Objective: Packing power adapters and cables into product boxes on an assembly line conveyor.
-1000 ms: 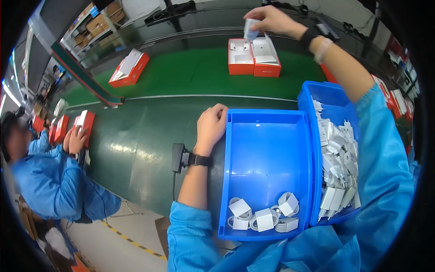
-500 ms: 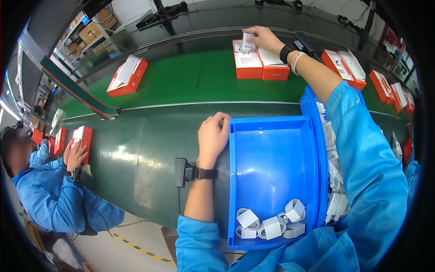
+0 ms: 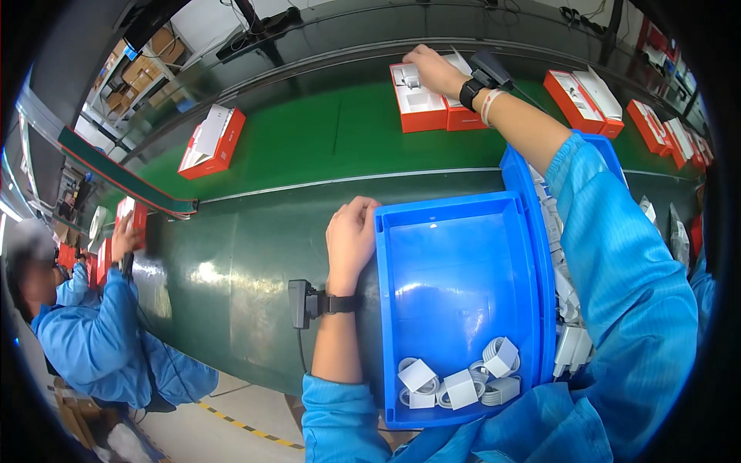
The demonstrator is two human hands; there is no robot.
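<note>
Over the far belt, my right hand [image 3: 436, 71] reaches into an open red box with a white inside [image 3: 423, 121]. Its fingers are curled down at a white charger [image 3: 411, 80] that sits in the box; the fingertips are partly hidden. My left hand [image 3: 351, 239] lies on the dark green table, fingers folded in, against the left corner of a blue bin [image 3: 455, 202]. I see nothing in that hand. Several bundled white cables with paper bands [image 3: 461, 389] lie at the bin's near end.
A second blue bin [image 3: 512, 166] with several white chargers [image 3: 571, 349] stands under my right arm. More open red boxes [image 3: 575, 108] line the green belt, one [image 3: 212, 143] to the left. A co-worker [image 3: 93, 339] handles a red box at far left. A slanted guide bar [image 3: 123, 174] crosses there.
My right hand has lowered the charger into the red box. The left hand still rests by the bin. At far left, the co-worker's hands and red box have moved farther away.
</note>
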